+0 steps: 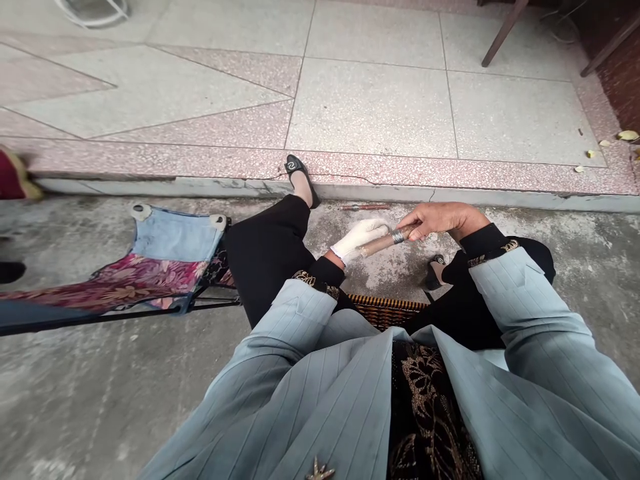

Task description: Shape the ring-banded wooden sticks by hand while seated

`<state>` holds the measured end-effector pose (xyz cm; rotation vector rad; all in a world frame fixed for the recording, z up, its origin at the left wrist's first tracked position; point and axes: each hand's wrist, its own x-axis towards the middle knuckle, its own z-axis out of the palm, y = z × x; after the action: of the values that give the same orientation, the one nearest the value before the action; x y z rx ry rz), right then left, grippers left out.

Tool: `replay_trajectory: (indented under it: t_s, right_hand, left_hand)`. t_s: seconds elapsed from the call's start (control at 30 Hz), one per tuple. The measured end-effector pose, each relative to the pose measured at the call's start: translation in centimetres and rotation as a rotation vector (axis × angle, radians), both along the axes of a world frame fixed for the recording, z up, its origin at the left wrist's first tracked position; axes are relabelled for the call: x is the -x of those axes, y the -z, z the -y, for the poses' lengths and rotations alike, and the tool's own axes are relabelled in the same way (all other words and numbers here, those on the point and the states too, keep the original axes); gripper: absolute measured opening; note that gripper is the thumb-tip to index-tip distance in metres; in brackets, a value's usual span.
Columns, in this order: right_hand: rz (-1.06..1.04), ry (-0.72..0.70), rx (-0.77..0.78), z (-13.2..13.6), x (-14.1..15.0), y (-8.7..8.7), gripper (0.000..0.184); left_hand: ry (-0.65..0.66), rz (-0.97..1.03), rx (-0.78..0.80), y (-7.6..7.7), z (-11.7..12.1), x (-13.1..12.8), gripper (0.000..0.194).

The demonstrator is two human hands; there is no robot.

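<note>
A short brown rod (pixel 379 246), like a wooden handle, is held in front of me over the ground between my knees. Silvery wire is wound round it near its right part. My left hand (pixel 364 238), in a white glove, closes about the rod's left part from the far side; its fingertips are partly hidden. My bare right hand (pixel 440 219) grips the right end with thumb and fingers. Just beyond the hands a thin reddish-brown stick (pixel 365 207) lies on the concrete by the step.
A raised tiled step (pixel 370 107) runs across ahead. To my left stands a folding chair (pixel 175 247) with denim and floral cloth. A woven wicker seat (pixel 387 311) is under me. Dark furniture legs (pixel 505 33) and a white round base (pixel 95 13) stand on the tiles.
</note>
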<state>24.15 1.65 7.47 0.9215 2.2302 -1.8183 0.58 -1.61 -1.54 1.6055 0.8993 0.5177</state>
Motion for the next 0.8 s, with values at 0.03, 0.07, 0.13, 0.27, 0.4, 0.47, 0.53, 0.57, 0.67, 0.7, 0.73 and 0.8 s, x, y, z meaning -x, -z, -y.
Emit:
replay_trajectory:
  t_s: [0.03, 0.07, 0.13, 0.27, 0.4, 0.47, 0.53, 0.57, 0.67, 0.7, 0.73, 0.8]
  right_hand:
    - [-0.004, 0.066, -0.011, 0.0, -0.1, -0.1, 0.043]
    - [-0.010, 0.141, -0.023, 0.0, 0.0, 0.0, 0.042]
    - [0.011, 0.298, -0.067, -0.1, 0.3, 0.1, 0.040]
    - [0.318, 0.432, -0.341, -0.1, 1.4, 0.8, 0.037]
    - [0.629, 0.095, -0.392, 0.2, 1.9, 1.2, 0.020]
    - [0.615, -0.120, -0.142, 0.3, 1.5, 1.1, 0.018]
    - [0.435, -0.212, 0.098, 0.3, 0.8, 0.6, 0.031]
    - [0.315, -0.195, 0.158, 0.2, 0.4, 0.2, 0.038]
    - [0.020, 0.065, 0.113, 0.0, -0.9, -1.1, 0.046]
    - [-0.048, 0.189, 0.086, -0.1, -1.1, -1.3, 0.045]
    - [-0.099, 0.310, 0.065, -0.2, -1.2, -1.3, 0.043]
    - [-0.143, 0.507, 0.016, -0.3, -0.8, -0.9, 0.037]
  left_hand:
    - [-0.020, 0.034, 0.072, 0.5, 0.2, -0.2, 0.035]
    - [-0.041, 0.053, 0.144, 0.9, 0.5, -0.5, 0.038]
    - [0.006, 0.054, 0.176, 1.3, 1.1, -0.9, 0.038]
    - [0.087, -0.032, 0.014, 0.8, 1.5, -1.3, 0.038]
    - [0.219, -0.209, -0.248, -0.1, 1.5, -1.0, 0.034]
    - [0.248, -0.217, -0.287, -0.3, 1.4, -0.9, 0.031]
    - [0.205, -0.163, -0.250, -0.3, 1.1, -0.7, 0.029]
    - [0.159, -0.116, -0.200, -0.1, 0.9, -0.7, 0.029]
    - [-0.004, 0.036, 0.013, 0.4, 0.5, -0.5, 0.031]
    - [-0.029, 0.069, 0.078, 0.5, 0.5, -0.5, 0.032]
    - [-0.033, 0.085, 0.126, 0.6, 0.6, -0.6, 0.033]
    - [-0.001, 0.069, 0.146, 0.6, 0.9, -0.7, 0.032]
